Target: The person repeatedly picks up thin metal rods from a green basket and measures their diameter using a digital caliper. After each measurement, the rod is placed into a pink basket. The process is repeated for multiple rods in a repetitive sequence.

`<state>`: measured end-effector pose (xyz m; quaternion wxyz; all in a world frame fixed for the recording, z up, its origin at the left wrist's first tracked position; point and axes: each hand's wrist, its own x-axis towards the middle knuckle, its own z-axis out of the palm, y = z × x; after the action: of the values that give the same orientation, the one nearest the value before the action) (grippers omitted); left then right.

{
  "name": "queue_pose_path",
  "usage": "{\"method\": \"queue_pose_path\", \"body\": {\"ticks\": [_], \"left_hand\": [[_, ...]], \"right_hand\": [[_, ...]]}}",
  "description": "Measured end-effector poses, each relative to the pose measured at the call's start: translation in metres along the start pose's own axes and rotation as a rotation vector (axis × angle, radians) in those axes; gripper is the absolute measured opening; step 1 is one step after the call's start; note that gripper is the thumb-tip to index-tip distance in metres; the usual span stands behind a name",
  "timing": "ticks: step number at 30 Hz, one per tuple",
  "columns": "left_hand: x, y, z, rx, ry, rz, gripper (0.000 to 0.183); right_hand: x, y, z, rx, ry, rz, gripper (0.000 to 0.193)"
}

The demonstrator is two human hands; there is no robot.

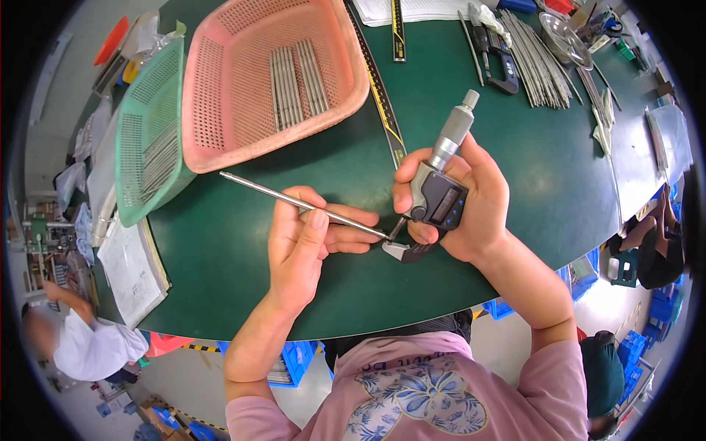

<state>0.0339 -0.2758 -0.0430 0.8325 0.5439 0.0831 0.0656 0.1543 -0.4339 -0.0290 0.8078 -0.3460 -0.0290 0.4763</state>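
A thin metal rod point(279, 195) slants across the middle of the view, pinched between the thumb and fingers of my left hand point(301, 239). My right hand point(478, 198) is wrapped round a digital micrometer point(443, 203), whose grey thimble points up and away. The rod's right end lies at the micrometer's jaws, between anvil and spindle; whether both faces touch it is too small to tell. Just beyond my left hand stands a pink perforated basket point(239, 153) with several metal rods point(288, 88) lying side by side in it.
Left of the pink basket is a green basket point(129, 165) holding more rods. A steel ruler point(382, 103) lies beyond my hands. At the far right are a second micrometer point(502, 67), a pile of rods point(537, 62) and a metal bowl point(565, 40). Papers point(132, 264) lie at the left edge.
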Motion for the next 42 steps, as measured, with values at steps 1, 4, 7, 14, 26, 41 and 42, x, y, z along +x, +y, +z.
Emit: {"method": "queue_pose_path", "body": {"ticks": [1, 4, 7, 14, 26, 41, 42], "left_hand": [[0.0, 0.0, 0.0, 0.003, -0.003, 0.0, 0.013], [0.0, -0.001, -0.002, -0.004, -0.007, -0.005, 0.013], [-0.001, -0.001, -0.001, -0.005, -0.02, -0.001, 0.013], [-0.001, 0.001, 0.002, 0.025, 0.016, -0.018, 0.015], [-0.008, -0.014, 0.013, 0.053, 0.013, -0.039, 0.015], [-0.005, -0.013, 0.01, -0.048, -0.154, -0.041, 0.012], [-0.005, -0.013, 0.01, -0.053, -0.156, -0.053, 0.012]], "right_hand": [[0.0, 0.0, -0.001, 0.005, -0.012, 0.009, 0.068], [0.0, 0.0, -0.001, 0.012, -0.024, 0.016, 0.069], [0.0, 0.001, -0.001, -0.006, -0.016, 0.004, 0.069], [-0.001, -0.002, -0.001, -0.072, -0.003, -0.012, 0.067], [-0.002, 0.003, 0.002, -0.18, -0.067, -0.059, 0.064], [0.001, -0.001, -0.001, -0.008, -0.015, 0.133, 0.065], [0.0, -0.001, -0.001, -0.001, -0.016, 0.134, 0.065]]}}
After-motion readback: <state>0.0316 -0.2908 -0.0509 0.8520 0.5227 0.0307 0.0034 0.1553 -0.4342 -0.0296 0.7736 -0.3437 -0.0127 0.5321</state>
